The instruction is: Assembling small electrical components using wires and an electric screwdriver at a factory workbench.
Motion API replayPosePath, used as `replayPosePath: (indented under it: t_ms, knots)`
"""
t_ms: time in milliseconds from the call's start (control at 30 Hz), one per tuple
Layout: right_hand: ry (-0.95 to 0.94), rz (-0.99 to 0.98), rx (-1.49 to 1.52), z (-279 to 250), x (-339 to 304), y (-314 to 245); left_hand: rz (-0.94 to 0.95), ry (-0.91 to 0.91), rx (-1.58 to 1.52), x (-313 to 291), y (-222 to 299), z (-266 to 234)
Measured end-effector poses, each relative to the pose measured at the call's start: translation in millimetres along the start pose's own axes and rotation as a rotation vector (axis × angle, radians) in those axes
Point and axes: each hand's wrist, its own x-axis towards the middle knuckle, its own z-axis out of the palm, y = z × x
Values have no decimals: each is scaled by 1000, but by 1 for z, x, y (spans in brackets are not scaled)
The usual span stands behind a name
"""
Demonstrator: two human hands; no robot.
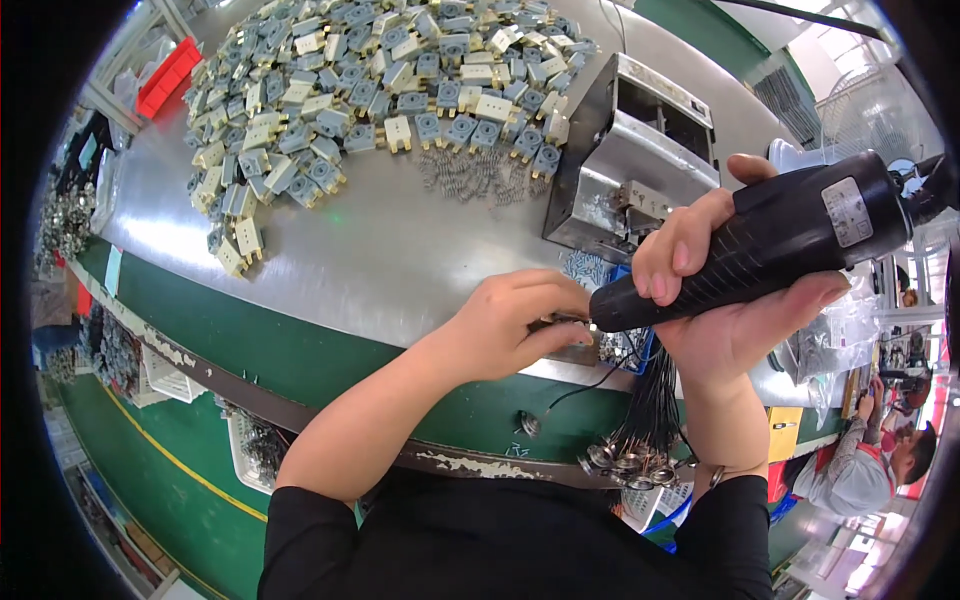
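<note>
My right hand (710, 310) is wrapped round a black electric screwdriver (780, 235), which lies slantwise with its narrow end toward my left hand. My left hand (515, 320) pinches a small dark part (555, 319) between thumb and fingers, right by that narrow end. The fingers cover most of this part, so its kind does not show, and the screwdriver's bit is hidden. Under the hands, a blue bin (640, 352) holds small metal pieces. Several black wires (655, 395) with round metal ends hang over the bench edge beside my right forearm.
Grey and cream socket-like parts (370, 85) are heaped at the back, with small springs (480, 175) in front. A metal machine (635, 150) stands right of them, near loose screws (585, 268). A red bin (168, 78) sits far left. Another person (865, 470) works at right.
</note>
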Motion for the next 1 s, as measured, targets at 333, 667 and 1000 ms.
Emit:
replayPosePath:
  t_ms: [333, 667, 1000]
  knots:
    - [-38, 30, -71, -2, -7, 21, -259, -288, 57, 3, -2, -9]
    - [-93, -13, -73, -2, -12, 32, -222, -260, 88, -2, -8, -6]
    - [-175, -56, -37, -3, -11, 35, -227, -281, 78, 0, -6, -8]
